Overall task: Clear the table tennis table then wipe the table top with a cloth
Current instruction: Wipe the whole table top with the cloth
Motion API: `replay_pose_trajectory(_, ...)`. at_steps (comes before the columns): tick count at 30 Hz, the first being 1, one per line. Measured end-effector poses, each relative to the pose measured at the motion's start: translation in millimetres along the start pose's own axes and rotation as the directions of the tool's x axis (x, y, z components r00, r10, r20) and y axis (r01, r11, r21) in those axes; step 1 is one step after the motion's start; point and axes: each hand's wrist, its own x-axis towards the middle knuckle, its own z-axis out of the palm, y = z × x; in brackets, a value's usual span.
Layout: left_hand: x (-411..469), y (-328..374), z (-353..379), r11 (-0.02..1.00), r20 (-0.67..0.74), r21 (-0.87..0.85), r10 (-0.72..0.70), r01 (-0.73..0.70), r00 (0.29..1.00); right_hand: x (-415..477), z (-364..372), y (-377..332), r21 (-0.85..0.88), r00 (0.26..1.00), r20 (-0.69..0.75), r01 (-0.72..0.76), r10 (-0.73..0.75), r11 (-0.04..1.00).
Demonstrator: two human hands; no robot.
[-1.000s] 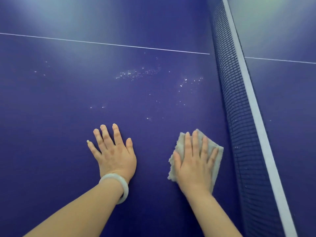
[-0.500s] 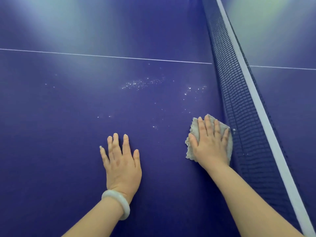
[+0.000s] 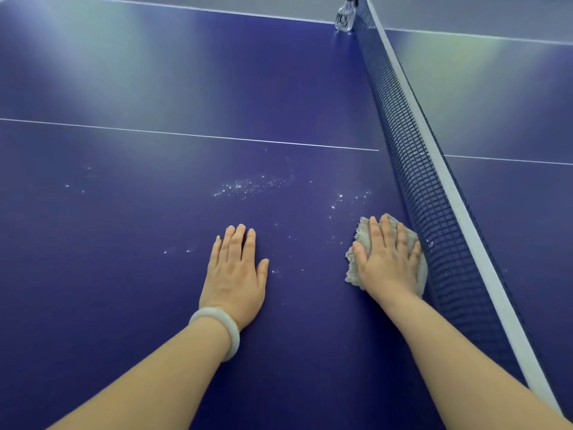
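I judge the clearing finished and the wiping only partly done. My right hand (image 3: 387, 262) lies flat, fingers straight, pressing the grey cloth (image 3: 353, 270) onto the blue table top (image 3: 108, 259) right of centre frame, with the cloth's far edge against the foot of the net (image 3: 434, 212). My left hand (image 3: 235, 274) rests flat at centre frame, gripping nothing, and the white specks (image 3: 248, 186) scattered above both hands, below the white centre line (image 3: 186, 135), are yet to be wiped.

The right hand (image 3: 386, 262) covers most of the cloth (image 3: 363, 234). The top edge cuts off the far net clamp (image 3: 344, 18); the white specks (image 3: 248, 186) are too small to identify.
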Motion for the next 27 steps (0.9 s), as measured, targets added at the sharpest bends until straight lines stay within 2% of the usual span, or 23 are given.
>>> replay_pose_trajectory(7, 0, 1, 1, 1.0, -0.025, -0.015, -0.02, 0.02, 0.999, 78, -11, -24, 0.107, 0.989, 0.019, -0.15, 0.149, 0.983)
replay_pose_trajectory(11, 1, 2, -1, 1.0, -0.016, -0.007, -0.025, 0.025, 1.0, 100, -11, -36, 0.056, 0.993, 0.036, 0.109, -0.111, 0.992)
replay_pose_trajectory(13, 1, 2, 0, 1.0, -0.005, -0.005, -0.027, 0.027, 1.0, 108, -11, -25, 0.081, 0.987, 0.024, 0.157, -0.16, 0.984)
replay_pose_trajectory(18, 0, 3, -1, 0.999, 0.002, 0.013, -0.03, 0.03, 1.0, 152, -17, -9, 0.144, 1.0, -0.001, -0.021, 0.021, 0.989)
replay_pose_trajectory(20, 0, 3, -1, 0.999, 0.008, 0.02, -0.028, 0.028, 1.0, 173, -20, -27, 0.131, 0.999, 0.021, -0.032, 0.03, 0.991)
replay_pose_trajectory(23, 0, 2, -1, 1.0, 0.011, 0.012, -0.026, 0.026, 1.0, 180, -20, -69, 0.103, 0.988, 0.055, 0.14, -0.146, 0.985)
replay_pose_trajectory(25, 0, 2, -2, 1.0, 0.006, 0.018, -0.025, 0.024, 1.0, 168, -17, -86, 0.099, 0.935, 0.073, 0.338, -0.346, 0.936)
replay_pose_trajectory(27, 0, 2, -3, 1.0, 0.006, 0.017, -0.025, 0.024, 1.0, 155, -14, -78, 0.087, 0.872, 0.079, 0.476, -0.483, 0.875)
